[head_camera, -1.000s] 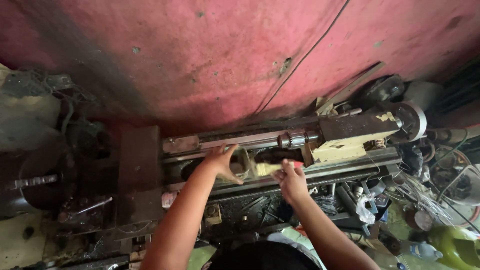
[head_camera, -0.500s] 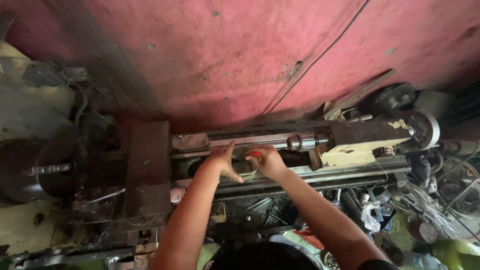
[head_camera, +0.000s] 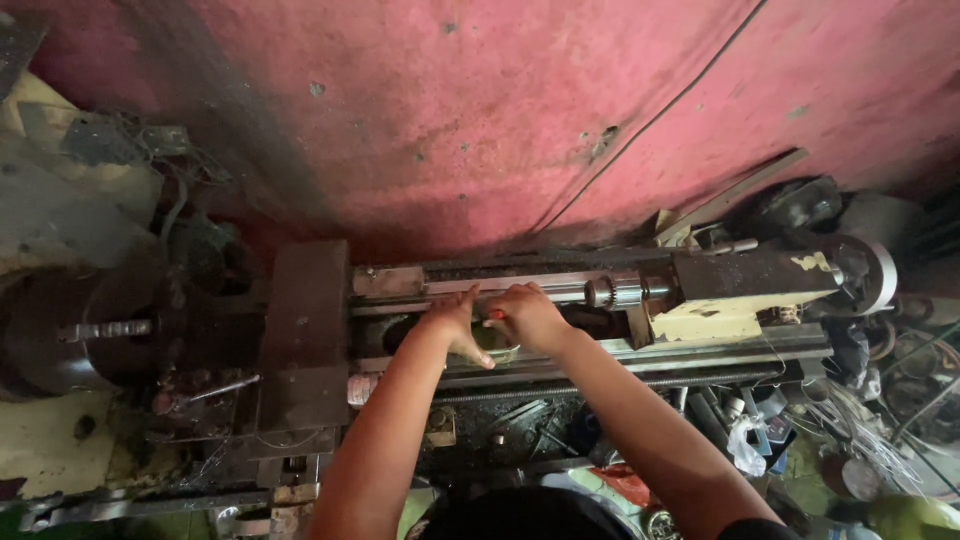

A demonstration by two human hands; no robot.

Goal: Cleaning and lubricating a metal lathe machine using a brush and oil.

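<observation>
I look down on an old metal lathe (head_camera: 700, 348) standing against a pink wall. Both my hands meet over the middle of its bed. My left hand (head_camera: 452, 325) has thumb and fingers spread around a pale round piece (head_camera: 499, 349) lying on the bed. My right hand (head_camera: 530, 316) is closed, pinching a small red object (head_camera: 495, 313) right beside the left thumb. The hands hide most of the pale piece.
A dark block-shaped carriage (head_camera: 305, 330) sits left of my hands, and the chuck with its spindle (head_camera: 85, 330) is further left. The cream-painted tailstock (head_camera: 745, 295) is on the right. Scrap, wires and bags (head_camera: 800, 440) crowd the lower right. A cable (head_camera: 650, 125) runs down the wall.
My right hand has moved left from the front rail to meet my left hand over the pale piece. The view has shifted so the lathe sits further right.
</observation>
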